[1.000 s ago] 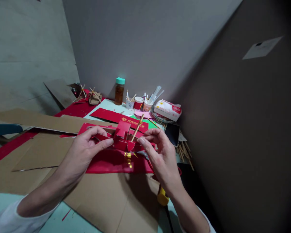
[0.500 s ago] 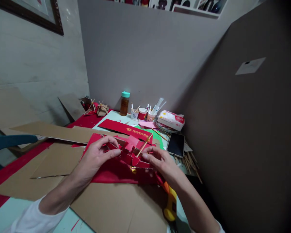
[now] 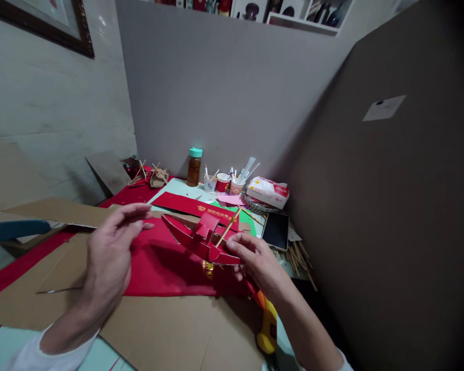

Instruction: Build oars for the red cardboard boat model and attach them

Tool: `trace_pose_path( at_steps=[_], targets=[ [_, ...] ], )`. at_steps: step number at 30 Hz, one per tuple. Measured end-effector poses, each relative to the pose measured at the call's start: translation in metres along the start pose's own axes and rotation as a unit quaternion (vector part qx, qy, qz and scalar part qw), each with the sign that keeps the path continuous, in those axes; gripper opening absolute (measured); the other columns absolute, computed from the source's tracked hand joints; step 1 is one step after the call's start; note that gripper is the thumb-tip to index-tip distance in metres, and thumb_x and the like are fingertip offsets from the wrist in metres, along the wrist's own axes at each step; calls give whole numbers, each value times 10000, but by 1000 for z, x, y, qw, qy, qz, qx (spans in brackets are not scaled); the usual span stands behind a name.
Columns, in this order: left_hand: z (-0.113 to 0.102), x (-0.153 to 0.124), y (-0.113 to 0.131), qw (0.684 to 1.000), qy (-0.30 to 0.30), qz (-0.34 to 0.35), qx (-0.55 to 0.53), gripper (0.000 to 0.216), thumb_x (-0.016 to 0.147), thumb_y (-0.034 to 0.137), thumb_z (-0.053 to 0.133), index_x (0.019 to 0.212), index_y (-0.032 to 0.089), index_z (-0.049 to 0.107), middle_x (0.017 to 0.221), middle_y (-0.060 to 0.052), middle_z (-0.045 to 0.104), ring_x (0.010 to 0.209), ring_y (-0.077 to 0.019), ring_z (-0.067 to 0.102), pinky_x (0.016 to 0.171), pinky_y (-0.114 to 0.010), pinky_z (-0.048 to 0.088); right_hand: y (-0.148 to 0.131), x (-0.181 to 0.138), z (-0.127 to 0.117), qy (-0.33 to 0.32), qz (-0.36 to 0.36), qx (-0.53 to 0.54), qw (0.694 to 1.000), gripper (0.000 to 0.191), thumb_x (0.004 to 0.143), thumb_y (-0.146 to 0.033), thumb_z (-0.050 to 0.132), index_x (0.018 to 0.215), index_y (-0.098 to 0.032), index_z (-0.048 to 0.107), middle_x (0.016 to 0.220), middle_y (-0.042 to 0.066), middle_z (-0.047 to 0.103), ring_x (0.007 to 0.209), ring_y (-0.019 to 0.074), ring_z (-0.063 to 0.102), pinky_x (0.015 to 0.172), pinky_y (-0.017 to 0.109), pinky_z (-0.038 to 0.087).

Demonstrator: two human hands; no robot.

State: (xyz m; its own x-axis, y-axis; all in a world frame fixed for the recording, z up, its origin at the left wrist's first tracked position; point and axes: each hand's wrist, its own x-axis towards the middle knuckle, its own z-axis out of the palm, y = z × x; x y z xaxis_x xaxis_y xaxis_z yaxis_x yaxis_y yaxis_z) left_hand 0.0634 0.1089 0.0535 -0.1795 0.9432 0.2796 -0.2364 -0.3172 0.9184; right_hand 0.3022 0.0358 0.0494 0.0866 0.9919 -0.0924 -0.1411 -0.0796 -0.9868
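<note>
My right hand (image 3: 255,263) pinches the near end of a red cardboard boat model (image 3: 199,238) and holds it up just above the table. A small red cabin and a slanted wooden stick (image 3: 229,226) stand on its deck. My left hand (image 3: 110,252) hovers to the left of the boat with fingers stretched out, not touching it. Under the boat lies a red sheet (image 3: 166,270) with gold print.
Brown cardboard sheets (image 3: 170,330) cover the near table. A yellow utility knife (image 3: 268,327) lies by my right wrist. A black phone (image 3: 276,230), tissue pack (image 3: 267,191), cups of pens (image 3: 228,183) and a teal-capped bottle (image 3: 194,166) stand at the back. A dark board rises on the right.
My left hand has let go of the boat and drawn away to the left, fingers opening. My right hand alone now holds the model.
</note>
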Motion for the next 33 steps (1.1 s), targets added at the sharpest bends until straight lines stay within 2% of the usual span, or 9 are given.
trace_pose_path(
  at_steps=[2, 4, 7, 10, 17, 20, 24, 28, 33],
  targets=[
    [-1, -1, 2, 1000, 8, 24, -13, 243, 671, 15, 618, 628, 246, 678, 725, 37, 616, 762, -127, 538, 736, -197, 453, 1, 1, 0, 7, -9, 3, 1000, 400, 742, -510, 851, 791, -186, 623, 682, -75, 530, 454, 58, 504, 433, 192, 440],
    [-1, -4, 2, 999, -29, 14, -25, 239, 623, 26, 579, 479, 215, 549, 545, 31, 468, 592, -121, 423, 563, -200, 367, 2, 2, 0, 10, -15, 6, 1000, 396, 752, -508, 846, 797, -184, 623, 687, -74, 539, 453, 57, 507, 437, 190, 436],
    [1, -11, 0, 993, -102, -49, -35, 227, 665, 113, 621, 475, 193, 526, 499, 38, 397, 455, -86, 299, 441, -241, 185, 3, 1, 0, 9, -15, 15, 1000, 388, 759, -498, 847, 810, -183, 626, 671, -74, 542, 446, 60, 512, 441, 191, 434],
    [4, -17, -3, 985, -133, -100, -36, 192, 705, 186, 633, 526, 190, 564, 512, 50, 357, 429, -69, 247, 429, -244, 126, 2, -1, 0, 4, -8, 33, 999, 394, 749, -490, 859, 814, -181, 624, 681, -71, 549, 451, 59, 514, 449, 192, 446],
    [10, -21, -7, 974, -181, -134, -34, 121, 781, 221, 608, 674, 204, 552, 546, 92, 275, 463, -79, 189, 396, -158, 186, -2, 1, 0, -2, 15, 82, 996, 440, 670, -488, 911, 801, -170, 637, 652, -73, 552, 433, 39, 476, 437, 178, 443],
    [13, -21, -12, 965, -221, -135, -41, 122, 872, 284, 597, 775, 221, 558, 572, 96, 316, 458, -83, 235, 378, -155, 273, -3, 3, 0, -4, 22, 98, 995, 460, 622, -482, 936, 771, -164, 640, 615, -76, 539, 420, 35, 449, 415, 173, 437],
    [15, -21, -20, 956, -261, -124, -46, 253, 922, 447, 628, 836, 225, 543, 620, 93, 381, 472, -80, 310, 380, -164, 352, -2, 3, -1, -4, 25, 111, 993, 467, 598, -479, 946, 750, -168, 632, 591, -77, 539, 418, 35, 450, 393, 159, 420],
    [13, -20, -26, 952, -275, -132, -39, 335, 911, 511, 657, 838, 226, 498, 632, 99, 392, 486, -71, 302, 378, -137, 339, 0, 4, -2, -2, 22, 114, 993, 470, 590, -476, 947, 757, -167, 635, 605, -77, 545, 420, 35, 455, 394, 162, 430],
    [9, -18, -35, 946, -290, -144, -9, 293, 947, 515, 603, 926, 236, 516, 689, 92, 459, 474, -58, 310, 356, -109, 291, 3, 6, -4, 16, 4, 102, 995, 465, 618, -497, 929, 784, -168, 646, 630, -81, 536, 409, 33, 457, 406, 175, 436]
  ],
)
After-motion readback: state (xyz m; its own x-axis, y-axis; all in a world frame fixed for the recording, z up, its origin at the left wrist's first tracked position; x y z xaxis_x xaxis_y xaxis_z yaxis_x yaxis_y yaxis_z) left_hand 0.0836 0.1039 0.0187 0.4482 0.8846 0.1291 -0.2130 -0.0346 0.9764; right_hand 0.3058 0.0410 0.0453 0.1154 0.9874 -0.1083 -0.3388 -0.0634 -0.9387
